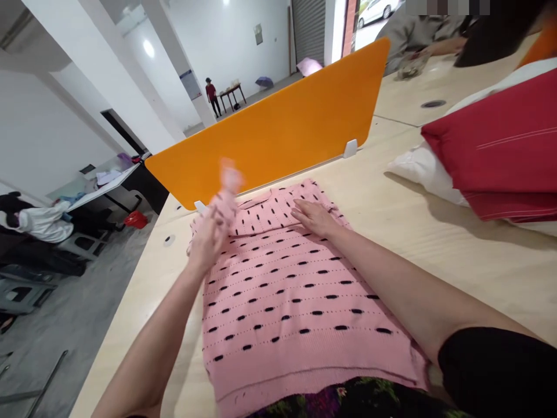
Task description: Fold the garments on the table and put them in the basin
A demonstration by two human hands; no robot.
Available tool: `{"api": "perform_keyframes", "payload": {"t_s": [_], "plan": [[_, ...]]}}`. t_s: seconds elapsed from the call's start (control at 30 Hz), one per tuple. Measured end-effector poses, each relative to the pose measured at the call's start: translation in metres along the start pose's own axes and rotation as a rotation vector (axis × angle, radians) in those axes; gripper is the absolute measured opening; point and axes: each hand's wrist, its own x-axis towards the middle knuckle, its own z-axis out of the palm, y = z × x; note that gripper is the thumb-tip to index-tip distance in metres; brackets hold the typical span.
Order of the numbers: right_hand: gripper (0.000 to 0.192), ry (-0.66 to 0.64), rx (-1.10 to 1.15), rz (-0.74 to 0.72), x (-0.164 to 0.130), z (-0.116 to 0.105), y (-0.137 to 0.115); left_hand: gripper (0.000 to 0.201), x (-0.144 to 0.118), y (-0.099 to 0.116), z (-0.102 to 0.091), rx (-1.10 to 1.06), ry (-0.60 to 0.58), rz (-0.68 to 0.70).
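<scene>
Dark floral fabric with green and purple patches (322, 400) lies nearest, cut off by the lower edge and hiding part of the hem of a pink knit sweater with black dashes (278, 302). That sweater is spread on a pale wooden table (369, 191), on the near side of an upright orange divider panel (278, 136), its upper part close to the panel's foot.

Near the panel's left end, the left hand (206, 238) has loosely curled fingers beside a raised pink strip of knit (230, 180); both are motion-blurred, so whether it grips the strip cannot be told. Before the panel's middle, the right hand (315, 217) rests palm down on the sweater, fingers extended, grasping nothing; a black sleeve (496, 366), cropped by the frame, covers that elbow.

Right of the panel, folded red fabric (500, 145) partly hides a white cloth bundle (429, 174). Beyond the panel's right end, a grey-sleeved person (404, 32) is cropped, and a clear container (411, 67) is too blurred to make out.
</scene>
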Motion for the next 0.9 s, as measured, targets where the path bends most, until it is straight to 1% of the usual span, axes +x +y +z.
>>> {"api": "perform_keyframes", "payload": {"t_s": [0.03,0.07,0.1,0.17,0.23,0.3,0.33,0.4,0.43,0.5,0.57,0.6,0.67,0.7,0.77,0.8,0.83,0.87,0.9], "plan": [[0.063,0.018,0.047,0.015,0.001,-0.002,0.0,0.025,-0.003,0.008,0.016,-0.052,-0.062,0.058],[0.062,0.033,0.092,0.034,0.001,-0.005,-0.001,0.026,-0.006,0.011,0.029,-0.088,-0.097,0.078],[0.06,0.043,0.131,0.057,0.001,-0.008,-0.002,0.027,-0.007,0.008,0.039,-0.102,-0.098,0.053],[0.058,0.055,0.186,0.108,-0.001,-0.013,-0.004,0.031,-0.007,-0.01,0.052,-0.067,-0.07,-0.069],[0.057,0.071,0.181,0.122,-0.003,-0.017,-0.008,0.036,-0.007,-0.035,0.06,0.007,-0.062,-0.157],[0.057,0.072,0.093,0.087,-0.005,-0.017,-0.012,0.042,-0.01,-0.055,0.067,0.074,-0.097,-0.204],[0.058,0.063,0.024,0.063,-0.006,-0.017,-0.015,0.045,-0.013,-0.062,0.072,0.097,-0.13,-0.227],[0.055,0.029,-0.092,0.027,-0.008,-0.014,-0.021,0.051,-0.02,-0.068,0.08,0.119,-0.193,-0.291],[0.048,0.014,-0.113,0.007,-0.008,-0.013,-0.025,0.054,-0.023,-0.067,0.084,0.122,-0.212,-0.326],[0.03,0.032,-0.052,-0.044,-0.007,-0.012,-0.029,0.059,-0.028,-0.064,0.087,0.122,-0.22,-0.371],[0.025,0.137,0.088,-0.042,-0.005,-0.014,-0.031,0.062,-0.028,-0.059,0.085,0.123,-0.187,-0.375],[0.026,0.216,0.151,-0.008,-0.004,-0.016,-0.029,0.062,-0.027,-0.056,0.082,0.127,-0.163,-0.365],[0.028,0.365,0.226,0.122,-0.001,-0.019,-0.024,0.06,-0.022,-0.051,0.076,0.147,-0.114,-0.329],[0.032,0.4,0.235,0.2,0.0,-0.021,-0.02,0.058,-0.02,-0.049,0.074,0.163,-0.098,-0.306],[0.043,0.392,0.208,0.343,0.001,-0.024,-0.015,0.055,-0.015,-0.043,0.072,0.2,-0.09,-0.264],[0.048,0.375,0.169,0.389,0.001,-0.025,-0.013,0.054,-0.013,-0.041,0.073,0.217,-0.094,-0.245],[0.051,0.371,0.109,0.408,0.0,-0.026,-0.014,0.054,-0.011,-0.039,0.075,0.229,-0.097,-0.229],[0.052,0.383,0.03,0.39,-0.002,-0.026,-0.015,0.054,-0.009,-0.037,0.078,0.235,-0.098,-0.216],[0.052,0.404,-0.061,0.336,-0.003,-0.026,-0.018,0.054,-0.007,-0.036,0.081,0.236,-0.095,-0.207]]}}
